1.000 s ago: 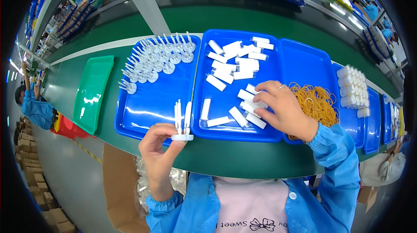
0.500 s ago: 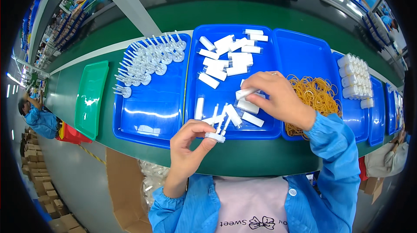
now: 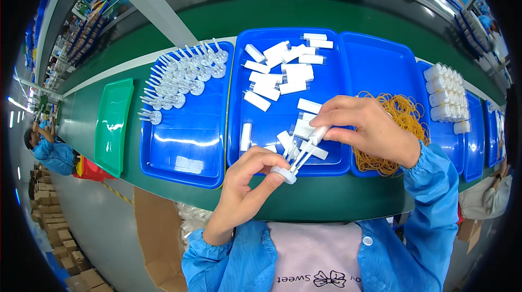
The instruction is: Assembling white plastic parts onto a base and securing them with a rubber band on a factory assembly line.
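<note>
My left hand (image 3: 246,184) pinches a round white plastic base (image 3: 284,175) by its edge, its thin upright stems tilted up and to the right. Between the thumb and fingers of my right hand (image 3: 371,127) is a small white cylinder (image 3: 318,134). The cylinder's lower end meets the tip of a stem; whether the stem is inside it I cannot tell. Both hands are over the near edge of a blue tray (image 3: 255,124), where several loose white cylinders (image 3: 294,74) with clear ends lie scattered.
Left of it, another blue tray (image 3: 182,145) carries rows of stemmed bases (image 3: 187,71); farther left lies a green tray (image 3: 114,123). To the right are yellow rubber bands (image 3: 394,128) in a blue tray and stacked white cylinders (image 3: 446,96). A person (image 3: 51,150) sits at far left.
My right hand has brought the cylinder down and toward the base, onto a stem tip. My left hand has shifted right with the base, meeting it.
</note>
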`<action>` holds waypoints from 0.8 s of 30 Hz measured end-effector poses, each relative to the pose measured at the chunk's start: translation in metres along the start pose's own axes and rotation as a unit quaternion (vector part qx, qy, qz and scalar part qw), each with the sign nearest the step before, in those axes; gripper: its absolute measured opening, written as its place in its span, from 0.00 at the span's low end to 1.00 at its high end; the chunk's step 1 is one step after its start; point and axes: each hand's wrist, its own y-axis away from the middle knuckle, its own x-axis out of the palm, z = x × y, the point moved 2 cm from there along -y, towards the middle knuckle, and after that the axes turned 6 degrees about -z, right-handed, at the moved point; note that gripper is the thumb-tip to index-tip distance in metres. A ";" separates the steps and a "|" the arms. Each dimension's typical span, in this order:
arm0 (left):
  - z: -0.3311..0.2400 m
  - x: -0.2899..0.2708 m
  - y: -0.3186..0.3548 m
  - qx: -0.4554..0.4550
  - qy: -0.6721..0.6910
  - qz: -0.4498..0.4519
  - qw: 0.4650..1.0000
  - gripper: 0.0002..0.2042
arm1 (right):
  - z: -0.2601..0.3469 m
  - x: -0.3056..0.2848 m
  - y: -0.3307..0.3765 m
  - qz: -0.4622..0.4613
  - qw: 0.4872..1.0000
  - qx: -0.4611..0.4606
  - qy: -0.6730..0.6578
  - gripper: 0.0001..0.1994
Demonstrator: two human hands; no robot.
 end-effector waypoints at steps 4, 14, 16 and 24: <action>-0.005 0.001 -0.002 0.022 -0.056 0.021 0.998 0.07 | 0.005 -0.004 0.001 0.003 1.000 -0.008 -0.019 0.10; -0.010 0.018 0.008 0.095 -0.058 0.000 0.994 0.10 | 0.020 -0.007 0.008 0.176 0.945 0.123 -0.249 0.08; -0.007 0.016 0.012 0.090 -0.059 -0.012 0.994 0.10 | 0.023 -0.005 0.010 0.179 0.943 0.133 -0.249 0.08; 0.011 -0.019 0.016 0.009 0.150 -0.193 0.970 0.10 | 0.006 0.027 0.009 -0.019 0.995 0.029 0.094 0.13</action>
